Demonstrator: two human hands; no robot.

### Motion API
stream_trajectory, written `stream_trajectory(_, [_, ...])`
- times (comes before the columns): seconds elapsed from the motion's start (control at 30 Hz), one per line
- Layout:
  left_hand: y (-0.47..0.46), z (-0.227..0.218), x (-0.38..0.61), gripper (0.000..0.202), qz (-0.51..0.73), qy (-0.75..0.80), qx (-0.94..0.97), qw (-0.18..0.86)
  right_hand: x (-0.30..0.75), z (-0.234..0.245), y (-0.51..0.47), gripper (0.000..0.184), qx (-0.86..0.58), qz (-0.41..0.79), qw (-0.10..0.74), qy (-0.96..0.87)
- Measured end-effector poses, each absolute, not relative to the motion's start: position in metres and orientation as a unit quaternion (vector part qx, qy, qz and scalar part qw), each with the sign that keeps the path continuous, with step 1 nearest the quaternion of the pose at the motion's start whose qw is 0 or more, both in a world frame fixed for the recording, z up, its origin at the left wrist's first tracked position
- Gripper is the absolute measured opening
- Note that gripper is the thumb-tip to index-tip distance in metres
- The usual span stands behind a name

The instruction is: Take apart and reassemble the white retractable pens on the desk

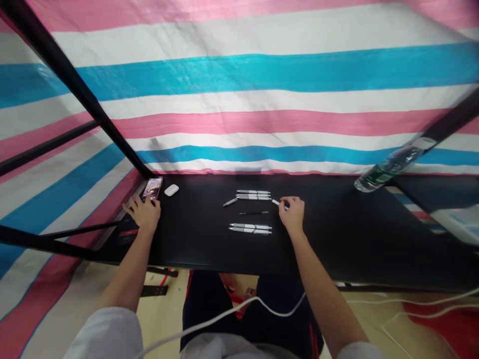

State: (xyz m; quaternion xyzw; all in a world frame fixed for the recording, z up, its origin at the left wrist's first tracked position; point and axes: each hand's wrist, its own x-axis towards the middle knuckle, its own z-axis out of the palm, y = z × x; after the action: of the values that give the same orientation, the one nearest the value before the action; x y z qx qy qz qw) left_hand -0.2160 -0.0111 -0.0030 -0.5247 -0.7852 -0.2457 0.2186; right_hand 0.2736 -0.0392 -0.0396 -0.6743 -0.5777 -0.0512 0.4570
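Striped sheeting hangs behind the black table; work is part-way along, I judge.
From afar I see my right hand pinching a white tube; the dark refill and short grey piece lie loose to its left, so I judge these parts unassembled; the upper pens and lower pens look complete; my left hand, fingers spread, touches the phone, not clenched.

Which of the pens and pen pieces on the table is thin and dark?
The refill lying alone between the two groups of pens; the others are thicker and mostly white or grey.
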Motion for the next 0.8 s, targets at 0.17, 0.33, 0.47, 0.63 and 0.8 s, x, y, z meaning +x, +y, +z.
stream_trajectory(0.17, [-0.0109, -0.0036, -0.2173, 0.037, -0.244, -0.782, -0.532, 0.212, 0.2735, -0.0385, -0.0400, 0.016, -0.676, -0.059, 0.454, -0.577])
stream_trajectory(0.33, [-0.0097, -0.0032, -0.2173, 0.039, -0.246, -0.779, -0.535, 0.215, 0.2724, -0.0367, -0.0412, 0.016, -0.677, -0.057, 0.458, -0.573])
stream_trajectory(0.47, [-0.0094, -0.0031, -0.2170, 0.038, -0.239, -0.780, -0.534, 0.223, 0.2724, -0.0370, -0.0411, 0.016, -0.674, -0.055, 0.458, -0.577])
stream_trajectory(0.63, [-0.0107, -0.0017, -0.2155, 0.039, -0.230, -0.781, -0.539, 0.217, 0.2725, -0.0377, -0.0408, 0.016, -0.679, -0.050, 0.456, -0.574])
stream_trajectory(0.8, [-0.0114, -0.0003, -0.2137, 0.040, -0.230, -0.785, -0.536, 0.208, 0.2729, -0.0381, -0.0406, 0.016, -0.676, -0.044, 0.456, -0.577])
